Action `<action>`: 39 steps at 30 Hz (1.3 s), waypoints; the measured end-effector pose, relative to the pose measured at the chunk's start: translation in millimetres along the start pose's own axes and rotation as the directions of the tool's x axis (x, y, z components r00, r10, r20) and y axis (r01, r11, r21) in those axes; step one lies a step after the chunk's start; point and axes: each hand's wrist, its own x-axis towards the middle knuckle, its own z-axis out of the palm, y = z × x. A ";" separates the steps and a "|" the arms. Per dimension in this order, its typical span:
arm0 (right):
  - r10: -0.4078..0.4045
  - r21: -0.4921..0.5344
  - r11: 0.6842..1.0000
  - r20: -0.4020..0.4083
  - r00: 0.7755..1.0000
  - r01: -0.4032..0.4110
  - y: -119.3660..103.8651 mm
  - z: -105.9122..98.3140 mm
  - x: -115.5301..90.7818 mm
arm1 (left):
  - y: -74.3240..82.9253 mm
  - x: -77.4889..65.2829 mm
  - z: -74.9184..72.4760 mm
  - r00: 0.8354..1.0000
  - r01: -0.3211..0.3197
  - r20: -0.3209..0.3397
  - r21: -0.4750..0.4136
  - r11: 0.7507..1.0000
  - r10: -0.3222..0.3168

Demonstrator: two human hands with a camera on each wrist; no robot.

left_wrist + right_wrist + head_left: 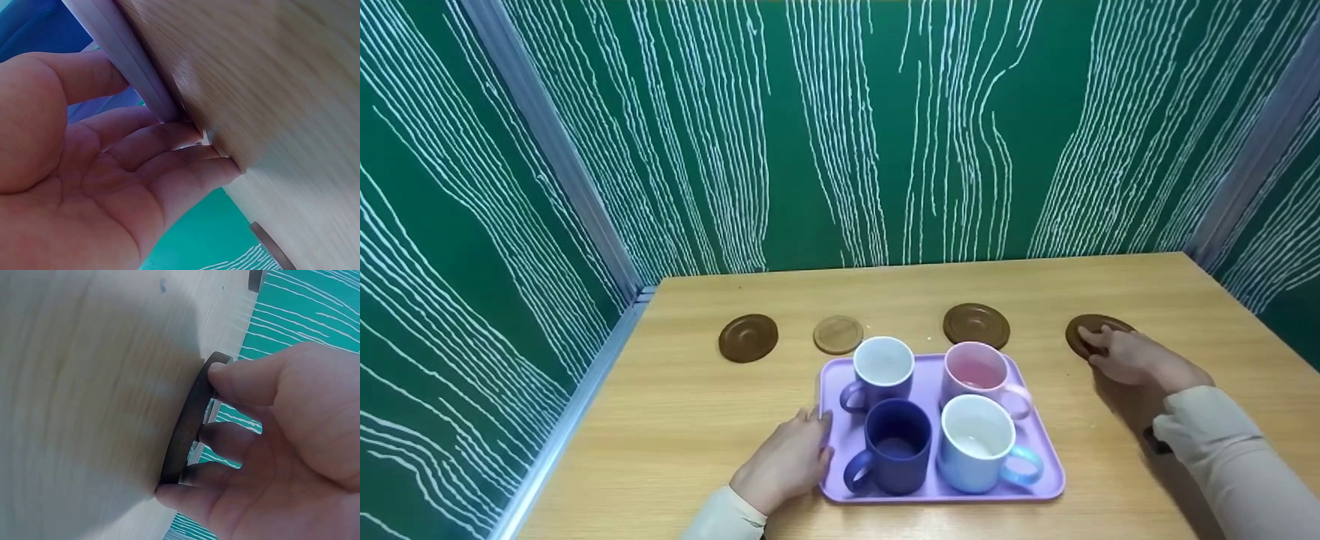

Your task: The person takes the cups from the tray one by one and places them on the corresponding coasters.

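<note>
My right hand (1136,361) grips a dark brown round coaster (1078,335) at the right of the table. In the right wrist view, the thumb lies on one edge of this coaster (188,422) and the other fingers spread along it towards the far edge. My left hand (789,461) rests at the left edge of a purple tray (1039,487). In the left wrist view, its thumb touches the tray's rim (135,62) and the longer fingers reach down to the tabletop. The tray carries a white-and-purple mug (885,371), a pink mug (975,375), a dark blue mug (898,450) and a light blue mug (976,442).
Behind the tray, a dark coaster (976,325), a smaller pale wooden coaster (838,334) and another dark coaster (748,337) lie on the wooden table (682,427). Green panels (810,150) with white lines stand along the table's back and sides.
</note>
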 end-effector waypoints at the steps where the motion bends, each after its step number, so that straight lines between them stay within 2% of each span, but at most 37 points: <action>1: -0.004 0.003 1.000 0.004 1.000 0.004 0.1 -0.7 1.0 | 0.1 -0.1 0.1 1.000 0.000 -0.001 0.000 1.000 0.000; 12: 0.004 0.001 1.000 0.005 1.000 -0.004 -1.7 -3.0 8.3 | 1.0 -0.2 -0.8 1.000 0.018 0.012 -0.006 1.000 -0.018; 19: -0.016 -0.013 1.000 0.005 1.000 0.016 -2.0 -3.7 11.6 | 0.0 -0.3 0.8 1.000 -0.017 -0.016 0.029 0.999 0.018; 27: 0.088 0.000 0.996 0.068 0.994 -0.088 -5.8 -5.1 17.6 | 1.6 0.0 -0.3 1.000 0.006 0.010 0.009 1.000 -0.006; 32: 0.134 0.017 0.991 0.069 0.989 -0.135 -6.6 -3.9 18.6 | 1.5 0.2 -0.5 1.000 0.011 0.009 0.006 1.000 -0.011; 39: 0.106 -0.009 0.994 0.046 0.993 -0.105 -6.1 -2.5 20.0 | 2.0 -0.3 -0.2 1.000 0.016 0.015 0.002 1.000 -0.016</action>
